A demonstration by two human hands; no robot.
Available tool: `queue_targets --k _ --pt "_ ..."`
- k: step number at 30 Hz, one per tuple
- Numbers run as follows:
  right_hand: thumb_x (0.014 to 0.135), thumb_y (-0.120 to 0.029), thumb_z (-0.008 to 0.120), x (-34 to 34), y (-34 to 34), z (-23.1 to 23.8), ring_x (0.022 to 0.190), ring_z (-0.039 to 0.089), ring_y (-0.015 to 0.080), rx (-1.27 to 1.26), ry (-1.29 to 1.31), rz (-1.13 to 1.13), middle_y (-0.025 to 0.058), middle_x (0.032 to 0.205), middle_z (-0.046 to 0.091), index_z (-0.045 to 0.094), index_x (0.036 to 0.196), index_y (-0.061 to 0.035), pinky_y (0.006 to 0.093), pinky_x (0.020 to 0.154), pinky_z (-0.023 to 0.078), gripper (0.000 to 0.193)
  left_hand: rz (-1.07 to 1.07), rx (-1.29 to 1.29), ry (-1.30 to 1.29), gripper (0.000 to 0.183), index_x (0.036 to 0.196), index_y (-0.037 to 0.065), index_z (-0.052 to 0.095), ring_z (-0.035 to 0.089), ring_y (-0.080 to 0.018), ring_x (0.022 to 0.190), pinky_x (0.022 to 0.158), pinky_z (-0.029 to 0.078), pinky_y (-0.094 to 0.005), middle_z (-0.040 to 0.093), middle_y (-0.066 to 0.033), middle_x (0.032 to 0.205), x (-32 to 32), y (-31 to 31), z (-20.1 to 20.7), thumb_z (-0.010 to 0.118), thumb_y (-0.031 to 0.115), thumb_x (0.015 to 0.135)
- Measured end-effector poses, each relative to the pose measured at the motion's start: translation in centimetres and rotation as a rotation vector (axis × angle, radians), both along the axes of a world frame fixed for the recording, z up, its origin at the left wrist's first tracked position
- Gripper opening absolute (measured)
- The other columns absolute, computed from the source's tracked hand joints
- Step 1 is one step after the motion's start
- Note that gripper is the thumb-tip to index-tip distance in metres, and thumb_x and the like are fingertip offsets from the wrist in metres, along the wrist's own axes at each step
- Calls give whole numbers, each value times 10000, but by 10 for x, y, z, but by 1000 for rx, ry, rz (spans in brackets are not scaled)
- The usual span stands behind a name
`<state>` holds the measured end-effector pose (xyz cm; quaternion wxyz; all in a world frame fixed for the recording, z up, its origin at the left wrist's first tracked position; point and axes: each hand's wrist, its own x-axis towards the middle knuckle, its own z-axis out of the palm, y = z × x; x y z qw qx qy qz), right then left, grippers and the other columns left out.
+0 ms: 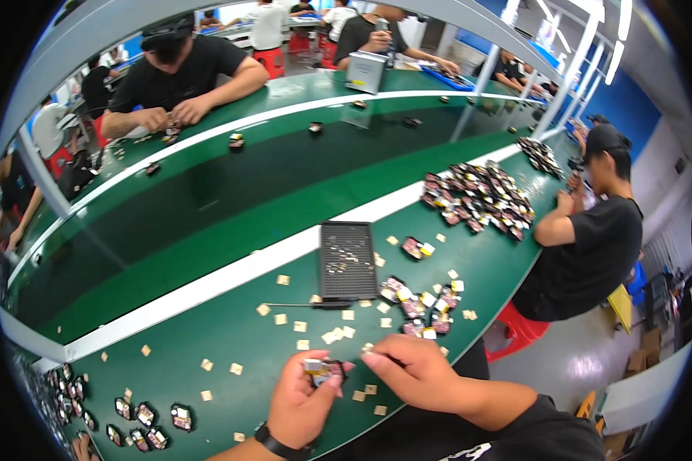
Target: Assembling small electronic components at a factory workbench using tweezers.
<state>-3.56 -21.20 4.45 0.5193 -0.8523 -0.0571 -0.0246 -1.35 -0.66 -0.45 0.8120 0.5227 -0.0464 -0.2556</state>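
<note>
Between the fingers and thumb of my left hand (291, 403) is a small black electronic part (327, 372) with pinkish and yellow-white patches. My right hand (417, 373) is just to its right, thumb and forefinger pinched on a small cream square piece (367, 349). The two hands are apart. Beyond them lies a black ribbed tray (354, 289) with tiny pale bits on it. A thin metal rod (294, 305) runs along the tray's near edge. Cream squares (303, 326) are scattered around, and several similar black parts (415, 307) sit close past my right hand.
A large heap of black parts (477, 196) covers the far right of the green table (246, 330). More parts (146, 415) lie at the lower left. Past a white rail (200, 288), a dark conveyor (231, 184) carries spaced parts. One person (592, 230) sits right, others across.
</note>
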Motion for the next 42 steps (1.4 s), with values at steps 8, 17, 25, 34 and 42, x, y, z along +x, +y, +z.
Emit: queue_targets --k 8,17,25,34,42 --pt "996 -214 625 0 13 2 631 612 327 -142 -22 156 112 773 637 668 933 -19 374 575 485 209 44 -66 -161 305 1285 -6 498 642 -118 932 815 535 -267 647 -96 1112 -9 0 -18 599 3 998" --pt "969 -106 649 -13 24 -3 677 710 228 -129 139 80 131 753 695 546 1055 2 348 610 550 172 113 -87 -11 309 1300 -33 478 686 -209 997 864 584 -317 648 -155 1169 0 0 -15 558 -20 1003" --pt "942 -46 659 6 40 7 601 707 183 -104 188 -67 121 691 691 603 920 37 299 526 516 103 172 -134 14 322 1318 -35 489 685 -217 1048 932 596 -329 642 -154 1182 17 -1 -6 532 -49 1000" --pt "933 -61 675 -11 39 15 593 706 192 -156 177 -71 129 686 692 625 927 23 300 528 516 98 158 -61 -49 359 1334 -23 494 681 -188 992 838 581 -295 648 -148 1170 6 0 -6 562 -49 982" --pt "938 -127 726 -14 23 16 575 607 74 18 181 -9 51 658 665 640 899 3 261 518 475 161 97 96 -215 429 1389 18 451 651 -133 869 720 542 -251 638 -113 1098 1 4 -11 590 -12 984"
